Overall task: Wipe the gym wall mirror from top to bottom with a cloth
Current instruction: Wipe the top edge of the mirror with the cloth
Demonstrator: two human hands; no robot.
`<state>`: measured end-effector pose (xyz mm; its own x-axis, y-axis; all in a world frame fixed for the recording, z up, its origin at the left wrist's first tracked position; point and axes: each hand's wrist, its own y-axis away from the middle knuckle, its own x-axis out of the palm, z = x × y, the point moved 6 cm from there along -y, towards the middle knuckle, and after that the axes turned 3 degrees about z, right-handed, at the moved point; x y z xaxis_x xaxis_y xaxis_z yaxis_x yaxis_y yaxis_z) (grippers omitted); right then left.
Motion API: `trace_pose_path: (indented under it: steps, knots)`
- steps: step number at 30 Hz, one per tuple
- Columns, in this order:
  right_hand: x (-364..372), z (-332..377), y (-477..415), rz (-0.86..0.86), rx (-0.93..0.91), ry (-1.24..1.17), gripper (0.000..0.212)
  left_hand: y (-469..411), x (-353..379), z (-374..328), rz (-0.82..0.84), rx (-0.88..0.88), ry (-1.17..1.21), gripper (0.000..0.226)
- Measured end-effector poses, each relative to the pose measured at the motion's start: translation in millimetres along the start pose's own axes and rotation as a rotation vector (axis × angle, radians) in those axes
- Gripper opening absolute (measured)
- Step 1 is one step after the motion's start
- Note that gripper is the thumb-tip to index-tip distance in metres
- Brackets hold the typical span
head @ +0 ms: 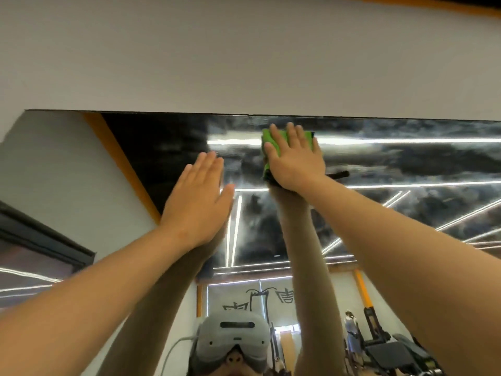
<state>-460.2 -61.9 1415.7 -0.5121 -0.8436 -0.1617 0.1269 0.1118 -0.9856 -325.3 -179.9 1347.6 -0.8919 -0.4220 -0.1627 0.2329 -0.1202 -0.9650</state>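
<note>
1. Near the mirror's (406, 158) top edge, just below the matte white wall (244, 63): green cloth (307, 139), a soft folded pad flat on streaked glass, long axis hidden.
2. Right hand (295, 158): grip spread, straight fingers pointing up, pressing the cloth.
3. Left hand (199, 196): flat, holding nothing.

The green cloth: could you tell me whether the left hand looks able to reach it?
Probably yes: the left hand lies flat on the mirror beside the cloth, bare glass between; the right hand covers much of it.
</note>
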Motion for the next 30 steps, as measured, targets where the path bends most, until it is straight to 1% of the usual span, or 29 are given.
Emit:
trace_pose_path:
  steps: [1, 3, 5, 7, 9, 11, 14, 22, 26, 30]
  knots:
    - [6.1, 24.0, 0.4, -0.002, -0.023, 0.004, 0.055, 1.8, -7.8, 8.6, 0.012, 0.016, 0.020, 0.059]
    - [15.9, 68.6, 0.2, -0.009, -0.047, 0.011, 0.055, 8.2, -29.2, 38.9, -0.028, 0.027, -0.022, 0.060]
    - [24.1, 113.5, -1.5, -0.006, -0.065, 0.015, 0.056, 18.2, -48.0, 81.4, -0.069, -0.006, -0.089, 0.062]
    - [31.9, 161.0, -2.9, 0.008, -0.099, 0.010, 0.056, 29.2, -57.0, 117.2, -0.051, -0.040, -0.126, 0.064]
    - [39.4, 203.2, -4.5, 0.017, -0.131, 0.002, 0.057, 36.3, -58.2, 134.9, -0.035, -0.041, -0.130, 0.066]
    - [43.2, 227.1, -7.5, 0.023, -0.141, -0.005, 0.057, 38.1, -56.8, 138.0, -0.043, -0.018, -0.136, 0.068]
    - [44.4, 231.4, -12.3, 0.035, -0.147, -0.007, 0.056, 37.9, -56.6, 136.7, -0.064, -0.010, -0.128, 0.068]
    - [40.4, 222.1, -24.4, 0.027, -0.197, 0.021, 0.052, 37.2, -55.0, 142.2, -0.043, -0.012, -0.149, 0.066]
    - [30.7, 190.7, -42.9, 0.015, -0.160, 0.022, 0.052, 37.7, -55.4, 143.8, -0.025, -0.018, -0.142, 0.065]
    - [18.4, 141.2, -58.3, 0.005, -0.089, 0.020, 0.052, 38.2, -55.0, 145.5, -0.032, -0.017, -0.130, 0.065]
